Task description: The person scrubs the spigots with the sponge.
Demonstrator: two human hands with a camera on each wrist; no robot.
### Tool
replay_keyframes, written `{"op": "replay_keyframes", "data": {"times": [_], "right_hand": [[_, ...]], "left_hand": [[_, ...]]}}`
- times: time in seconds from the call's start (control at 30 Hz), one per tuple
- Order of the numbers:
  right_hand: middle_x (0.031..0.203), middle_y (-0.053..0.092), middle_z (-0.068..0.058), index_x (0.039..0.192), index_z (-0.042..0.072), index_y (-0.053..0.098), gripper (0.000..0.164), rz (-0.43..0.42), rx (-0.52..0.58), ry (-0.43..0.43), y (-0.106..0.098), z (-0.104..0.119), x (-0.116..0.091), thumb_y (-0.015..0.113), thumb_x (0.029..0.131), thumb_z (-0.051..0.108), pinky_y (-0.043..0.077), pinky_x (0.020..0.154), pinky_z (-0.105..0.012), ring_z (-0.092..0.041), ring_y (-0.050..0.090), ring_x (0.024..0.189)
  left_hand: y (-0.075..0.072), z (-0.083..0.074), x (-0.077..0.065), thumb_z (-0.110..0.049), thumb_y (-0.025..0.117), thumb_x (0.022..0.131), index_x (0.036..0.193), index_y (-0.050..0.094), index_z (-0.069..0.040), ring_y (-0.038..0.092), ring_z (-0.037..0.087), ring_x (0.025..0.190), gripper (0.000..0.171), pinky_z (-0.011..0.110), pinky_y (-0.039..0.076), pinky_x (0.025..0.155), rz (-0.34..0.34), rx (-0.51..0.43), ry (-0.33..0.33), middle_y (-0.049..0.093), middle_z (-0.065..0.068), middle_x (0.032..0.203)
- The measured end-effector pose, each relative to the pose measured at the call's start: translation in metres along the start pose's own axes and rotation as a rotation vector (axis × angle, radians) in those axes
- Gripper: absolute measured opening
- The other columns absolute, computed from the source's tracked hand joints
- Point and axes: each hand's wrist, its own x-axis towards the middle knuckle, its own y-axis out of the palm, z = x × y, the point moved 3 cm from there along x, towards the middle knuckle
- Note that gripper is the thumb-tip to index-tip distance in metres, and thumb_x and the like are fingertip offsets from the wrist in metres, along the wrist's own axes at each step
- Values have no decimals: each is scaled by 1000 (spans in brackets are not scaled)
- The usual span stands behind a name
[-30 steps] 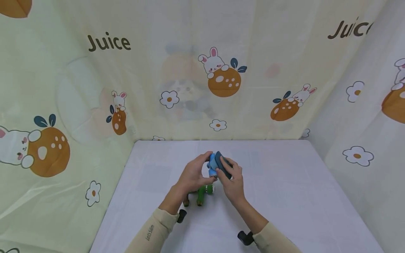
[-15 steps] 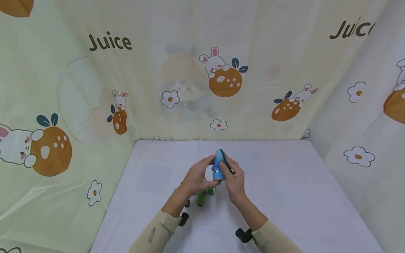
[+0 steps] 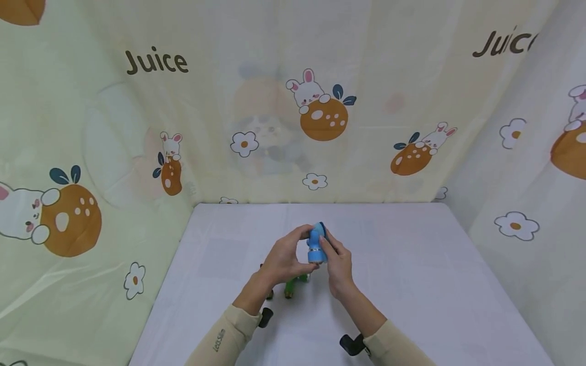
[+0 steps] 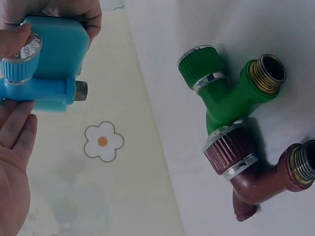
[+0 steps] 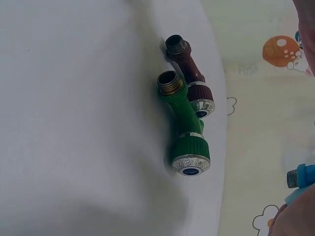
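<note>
The left hand pinches the blue tap between thumb and fingers, raised above the table, while the right hand grips a blue block against it. The block's exact contact with the tap is partly hidden between the hands. To do this well, the left thumb and fingers should brace the tap firmly against twisting, and the right should press the block flat with light, even force, easing around the threaded end. Below the left hand, the green tap and brown tap lie close together; lifted work clears both.
</note>
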Motion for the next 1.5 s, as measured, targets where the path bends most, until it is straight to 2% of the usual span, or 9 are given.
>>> {"op": "replay_keyframes", "data": {"times": [0.2, 0.43, 0.63, 0.8, 0.97, 1.1, 1.23, 1.37, 1.5], "right_hand": [[152, 46, -14, 155, 18, 49, 58, -6, -26, -25, 0, -2, 1, 65, 104, 39, 30, 125, -50, -30, 38, 146], [148, 47, -10, 154, 25, 50, 51, -34, -160, -63, -2, -6, 6, 61, 106, 37, 41, 114, -42, -28, 43, 137], [147, 46, -12, 153, 26, 52, 50, -49, -204, -81, -5, -9, 9, 62, 105, 37, 41, 110, -37, -28, 43, 137], [146, 46, -13, 153, 26, 52, 52, -54, -222, -83, -7, -9, 9, 62, 105, 40, 41, 109, -38, -29, 42, 136], [146, 46, -13, 153, 25, 53, 54, -61, -222, -74, -10, -9, 10, 64, 103, 41, 39, 110, -41, -30, 40, 137], [149, 45, -15, 153, 24, 52, 53, -57, -199, -63, -10, -7, 11, 64, 104, 39, 37, 115, -46, -31, 38, 139], [153, 42, -17, 154, 23, 51, 52, -37, -151, -34, -11, -4, 11, 63, 105, 36, 31, 122, -50, -33, 35, 144], [155, 40, -18, 156, 21, 48, 53, -24, -104, 6, -13, -6, 12, 61, 106, 34, 26, 126, -51, -33, 33, 146], [157, 41, -16, 157, 20, 47, 56, -21, -99, 7, -12, -9, 11, 61, 105, 39, 26, 126, -53, -33, 34, 148]], "left_hand": [[0, 1, 0, -23, 96, 75, 151, 42, -13, 63, 19, 131, 94, 41, 50, 112, -12, -45, -15, 66, 6, 141], [-3, -2, 1, -19, 96, 73, 150, 41, -14, 65, 22, 130, 95, 43, 50, 113, -46, -106, -9, 68, 7, 137], [-5, -3, 2, -18, 96, 74, 151, 40, -16, 64, 22, 130, 95, 39, 49, 113, -41, -154, -11, 67, 6, 136], [-5, -3, 2, -15, 95, 73, 149, 41, -11, 64, 22, 131, 93, 37, 49, 113, -44, -205, -15, 67, 8, 137], [-5, -4, 1, -14, 95, 74, 148, 41, -6, 64, 23, 131, 92, 36, 49, 113, -43, -242, -38, 66, 8, 136], [-6, -3, 0, -13, 94, 75, 147, 42, -12, 63, 21, 132, 90, 34, 48, 113, -50, -293, -74, 65, 6, 134], [-10, 1, -1, -10, 94, 75, 147, 42, -15, 64, 21, 132, 89, 39, 51, 111, -101, -374, -101, 65, 5, 132], [-16, -2, 0, -1, 91, 75, 148, 42, -7, 63, 31, 133, 88, 49, 50, 110, -139, -453, -137, 65, 14, 134], [-15, 7, -2, 3, 90, 75, 150, 41, -7, 61, 34, 134, 90, 53, 48, 111, -168, -517, -167, 63, 17, 138]]}}
